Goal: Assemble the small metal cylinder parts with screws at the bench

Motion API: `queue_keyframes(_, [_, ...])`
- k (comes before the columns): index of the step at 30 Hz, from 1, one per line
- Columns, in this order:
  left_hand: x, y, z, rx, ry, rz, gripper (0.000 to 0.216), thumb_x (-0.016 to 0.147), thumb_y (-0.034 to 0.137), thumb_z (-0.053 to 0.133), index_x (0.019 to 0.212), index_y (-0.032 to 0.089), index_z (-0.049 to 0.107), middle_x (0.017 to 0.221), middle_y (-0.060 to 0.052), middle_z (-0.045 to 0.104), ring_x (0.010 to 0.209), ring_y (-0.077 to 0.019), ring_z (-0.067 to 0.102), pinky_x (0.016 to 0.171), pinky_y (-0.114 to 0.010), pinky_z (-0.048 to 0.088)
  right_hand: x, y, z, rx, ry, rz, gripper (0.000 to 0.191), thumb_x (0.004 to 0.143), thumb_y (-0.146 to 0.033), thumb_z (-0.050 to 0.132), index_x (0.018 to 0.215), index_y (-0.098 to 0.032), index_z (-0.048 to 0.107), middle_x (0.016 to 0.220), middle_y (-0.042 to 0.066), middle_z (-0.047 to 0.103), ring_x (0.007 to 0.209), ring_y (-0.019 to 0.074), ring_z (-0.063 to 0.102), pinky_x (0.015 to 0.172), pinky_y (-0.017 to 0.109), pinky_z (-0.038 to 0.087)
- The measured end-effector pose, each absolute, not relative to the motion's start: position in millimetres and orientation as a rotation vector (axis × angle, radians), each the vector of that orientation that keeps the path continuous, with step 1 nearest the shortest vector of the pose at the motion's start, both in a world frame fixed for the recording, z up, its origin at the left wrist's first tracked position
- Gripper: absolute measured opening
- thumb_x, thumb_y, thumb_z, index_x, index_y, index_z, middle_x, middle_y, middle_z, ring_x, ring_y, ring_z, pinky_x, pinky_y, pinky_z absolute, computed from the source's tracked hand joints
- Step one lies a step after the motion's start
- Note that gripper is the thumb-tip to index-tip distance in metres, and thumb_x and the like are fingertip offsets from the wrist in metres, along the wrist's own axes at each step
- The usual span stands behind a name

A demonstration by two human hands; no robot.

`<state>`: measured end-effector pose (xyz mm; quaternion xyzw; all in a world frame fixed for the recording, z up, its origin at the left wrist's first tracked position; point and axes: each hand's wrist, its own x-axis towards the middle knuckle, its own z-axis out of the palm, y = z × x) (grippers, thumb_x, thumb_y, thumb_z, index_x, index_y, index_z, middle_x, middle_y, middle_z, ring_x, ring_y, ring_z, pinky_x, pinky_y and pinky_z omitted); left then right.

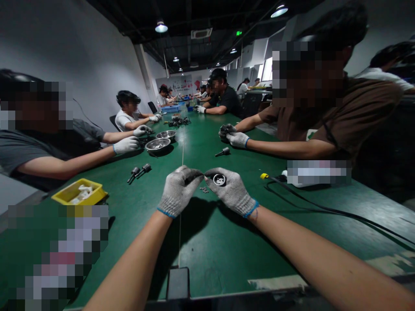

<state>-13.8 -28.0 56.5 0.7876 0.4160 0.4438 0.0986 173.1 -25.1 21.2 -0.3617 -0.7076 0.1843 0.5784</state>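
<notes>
Where the long green table (207,242) runs away down the room, other people sit along both sides with their gloved hands resting on it. One person's gloved hand (126,144) lies at the left edge, and another's gloved hand (238,139) lies across from it on the right.

Nearer in, the wearer's two bare forearms come up from the bottom edge and meet over the middle of the table. Both hands wear grey knit gloves with blue cuffs. A black cable (324,209) with a yellow plug at its end trails over the table to the right of them. A yellow tray (61,196) holding pale pieces sits well to the left. Farther back on the left stand two metal bowls (158,144), one just behind the other. Short black bolts (145,168) lie between the tray and the bowls, and another black bolt (223,151) lies alone behind the hands.

The right hand (231,190) has its fingers closed round a small round black part (219,179) with a pale inside. It holds the part just above the table with the open face turned up. The left hand (178,190) has its fingers (194,174) pinched together, their tips right against the edge of that part. Whether they have hold of anything of their own cannot be told. A few tiny rings (204,189) lie on the table just under the two hands.
</notes>
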Motion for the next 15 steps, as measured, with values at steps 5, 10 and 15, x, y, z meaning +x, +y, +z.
queue_keyframes(5, [-14.8,-27.0,57.5,2.35,1.219,1.309,0.013,0.091,0.025,0.069,0.093,0.02,0.081,0.086,-0.006,0.075,0.079,-0.0183,0.069,0.079,-0.029,0.054,172.8,-25.2,21.5,-0.842,-1.66,0.443,0.014,0.087,-0.031,0.072,0.092,-0.019,0.076,0.085,0.004,0.08,0.073,0.0186,0.074,0.068,0.028,0.06])
queue_keyframes(10, [-9.6,-33.1,60.7,2.219,1.227,1.452,0.014,0.092,0.026,0.068,0.092,0.021,0.081,0.086,-0.005,0.075,0.08,-0.0182,0.069,0.077,-0.028,0.054,172.9,-24.8,22.7,-0.834,-1.637,0.454,0.01,0.084,-0.03,0.072,0.088,-0.02,0.073,0.08,0.003,0.078,0.071,0.018,0.072,0.066,0.028,0.059])
queue_keyframes(15, [4.2,-45.1,64.2,2.298,1.145,1.34,0.012,0.091,0.025,0.073,0.094,0.021,0.083,0.084,-0.005,0.075,0.079,-0.0179,0.069,0.077,-0.028,0.055,173.3,-24.2,22.3,-0.83,-1.691,0.463,0.011,0.076,-0.02,0.072,0.087,-0.021,0.072,0.08,0.002,0.077,0.07,0.0183,0.071,0.066,0.028,0.058])
